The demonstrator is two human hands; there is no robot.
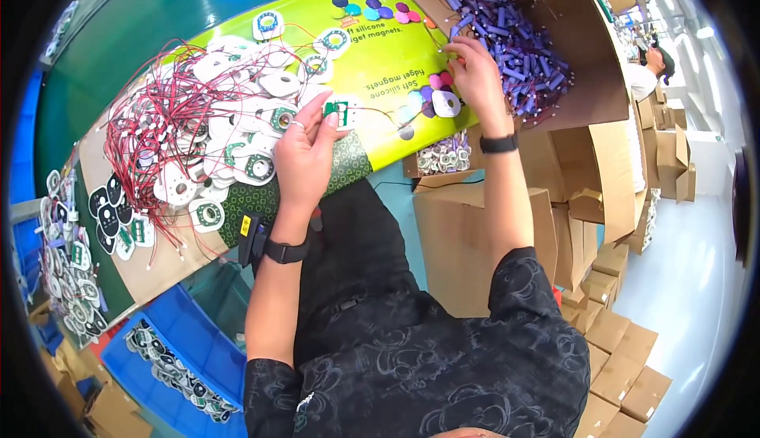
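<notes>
My left hand point(305, 149) pinches a white plastic piece with a green circuit board point(337, 112) between thumb and fingers, above the table's near edge. A thin red wire runs from it to the right. At the open carton point(590, 50), my right hand point(476, 74) has its fingertips drawn together beside thin wires; what they grip is too small to make out. Purple cylindrical cells point(514, 50) with leads fill that carton. Below my right hand lies a white ring-shaped piece point(446, 103). To the left is a heap of white housings point(237, 121) tangled with red wires.
A yellow-green printed sheet point(388, 66) covers part of the table. Black oval pieces point(111, 204) lie at its left. Beside my legs stand a blue bin point(186, 335) of parts and a cardboard box point(475, 256). Stacked cartons point(625, 359) line the right, with another person point(649, 74) beyond.
</notes>
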